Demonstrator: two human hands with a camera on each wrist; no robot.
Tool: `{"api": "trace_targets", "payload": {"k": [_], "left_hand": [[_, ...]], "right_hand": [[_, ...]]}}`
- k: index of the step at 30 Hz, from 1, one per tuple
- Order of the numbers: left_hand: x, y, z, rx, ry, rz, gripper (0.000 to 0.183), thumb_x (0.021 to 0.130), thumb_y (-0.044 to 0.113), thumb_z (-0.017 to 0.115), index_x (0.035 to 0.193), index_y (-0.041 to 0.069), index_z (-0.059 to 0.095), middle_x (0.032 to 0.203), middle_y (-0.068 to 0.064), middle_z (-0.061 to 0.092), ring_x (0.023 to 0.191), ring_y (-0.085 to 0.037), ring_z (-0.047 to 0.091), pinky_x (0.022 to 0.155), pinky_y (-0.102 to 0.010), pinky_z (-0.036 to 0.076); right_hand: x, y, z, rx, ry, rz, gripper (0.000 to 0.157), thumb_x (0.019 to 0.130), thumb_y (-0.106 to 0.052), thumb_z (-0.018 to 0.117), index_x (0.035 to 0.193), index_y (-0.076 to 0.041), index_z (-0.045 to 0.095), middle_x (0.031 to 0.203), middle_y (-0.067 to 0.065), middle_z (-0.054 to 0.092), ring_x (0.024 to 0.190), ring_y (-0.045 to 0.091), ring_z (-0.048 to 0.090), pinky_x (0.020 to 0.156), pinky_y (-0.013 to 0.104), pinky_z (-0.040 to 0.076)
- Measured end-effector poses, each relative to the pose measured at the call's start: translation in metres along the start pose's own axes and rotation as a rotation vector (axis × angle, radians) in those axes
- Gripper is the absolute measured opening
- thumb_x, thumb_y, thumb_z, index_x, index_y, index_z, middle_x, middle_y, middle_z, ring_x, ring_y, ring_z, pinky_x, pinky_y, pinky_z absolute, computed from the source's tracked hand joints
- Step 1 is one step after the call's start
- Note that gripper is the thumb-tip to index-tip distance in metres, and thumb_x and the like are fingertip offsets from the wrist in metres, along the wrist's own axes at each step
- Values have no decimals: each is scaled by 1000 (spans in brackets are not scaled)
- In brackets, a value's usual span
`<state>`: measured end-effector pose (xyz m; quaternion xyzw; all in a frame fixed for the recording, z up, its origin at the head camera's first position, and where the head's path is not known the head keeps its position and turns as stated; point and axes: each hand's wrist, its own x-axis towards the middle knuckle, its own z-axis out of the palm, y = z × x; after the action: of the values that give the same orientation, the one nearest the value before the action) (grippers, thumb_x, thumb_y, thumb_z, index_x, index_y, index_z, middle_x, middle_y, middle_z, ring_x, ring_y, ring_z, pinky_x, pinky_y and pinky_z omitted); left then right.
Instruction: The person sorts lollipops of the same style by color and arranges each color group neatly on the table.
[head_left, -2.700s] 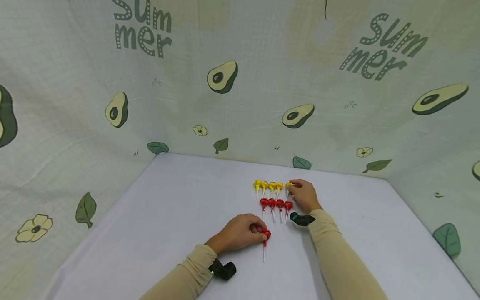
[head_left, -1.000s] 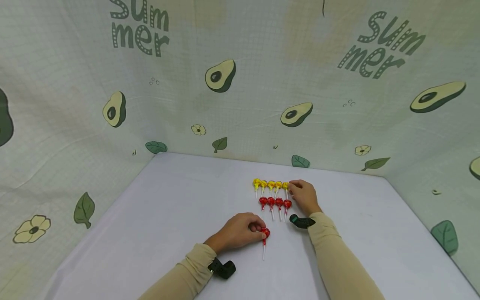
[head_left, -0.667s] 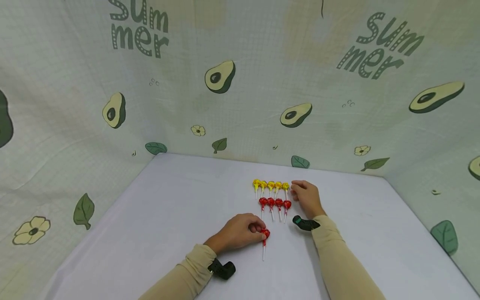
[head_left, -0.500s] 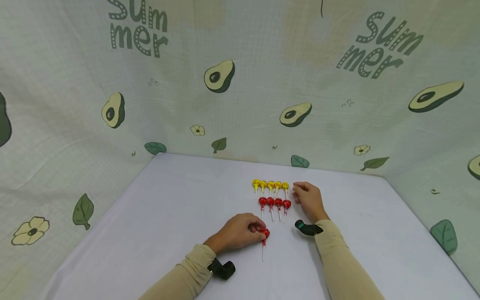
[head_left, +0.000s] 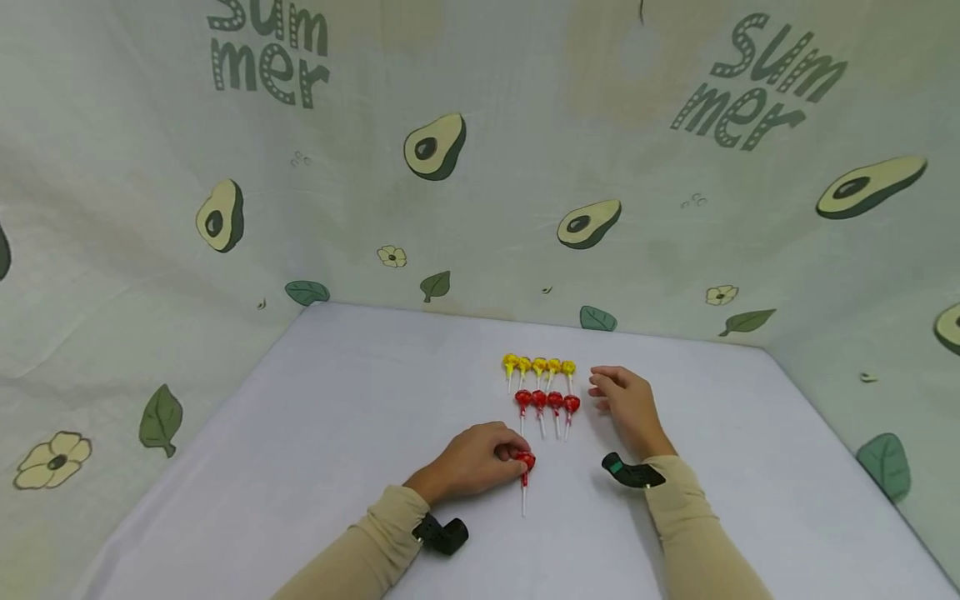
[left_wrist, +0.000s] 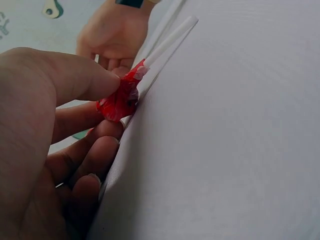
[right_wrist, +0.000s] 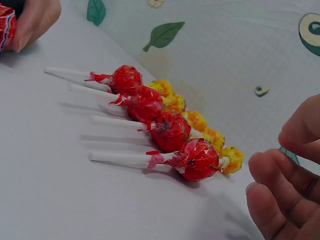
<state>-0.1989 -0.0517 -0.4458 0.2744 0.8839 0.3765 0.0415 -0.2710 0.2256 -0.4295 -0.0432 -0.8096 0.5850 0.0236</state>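
Note:
My left hand (head_left: 476, 460) pinches a red lollipop (head_left: 527, 461) by its wrapped head, near the front of the two rows. In the left wrist view the thumb and fingers press on the red wrapper (left_wrist: 120, 97), and the white stick points away from the palm. My right hand (head_left: 628, 406) is to the right of the rows, fingers loosely bent, with nothing between them. Nearest to it are the last yellow lollipop (head_left: 568, 367) and the last red lollipop (head_left: 572, 404). Both rows lie with their sticks toward me, the yellow row behind the red.
A white-covered table (head_left: 360, 383) bears everything. Behind it hangs a pale cloth (head_left: 495, 217) printed with avocados, leaves and lettering. A dark wrist camera (head_left: 442, 535) sits on the left wrist and another wrist camera (head_left: 632, 473) on the right.
My right hand let go of the last yellow lollipop after setting it against its row, then drew back to the right and toward me. The left hand keeps its pinch on the red lollipop.

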Motion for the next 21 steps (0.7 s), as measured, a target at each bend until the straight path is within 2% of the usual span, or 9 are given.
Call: {"api": "trace_targets", "payload": {"k": [6, 15, 21], "left_hand": [[-1, 0, -2, -10, -7, -4, 15, 91, 29, 73, 105, 24, 75, 86, 18, 57, 80, 1, 54, 74, -21, 45], [0, -4, -3, -71, 10, 21, 17, 93, 28, 71, 109, 22, 75, 88, 17, 61, 81, -1, 56, 73, -23, 47], [0, -3, -3, -101, 12, -24, 20, 93, 29, 69, 111, 23, 74, 90, 17, 63, 83, -3, 58, 75, -24, 48]], "right_hand": [[-12, 0, 1, -53, -13, -6, 38, 105, -29, 51, 133, -4, 60, 124, 16, 63, 104, 25, 63, 77, 26, 55], [-25, 7, -2, -57, -28, -9, 35, 104, -27, 52, 129, -3, 62, 121, 16, 64, 100, 25, 63, 74, 26, 55], [-30, 8, -6, -68, -42, -32, 35, 104, -27, 53, 128, -3, 62, 119, 17, 64, 96, 26, 63, 73, 27, 55]]}}
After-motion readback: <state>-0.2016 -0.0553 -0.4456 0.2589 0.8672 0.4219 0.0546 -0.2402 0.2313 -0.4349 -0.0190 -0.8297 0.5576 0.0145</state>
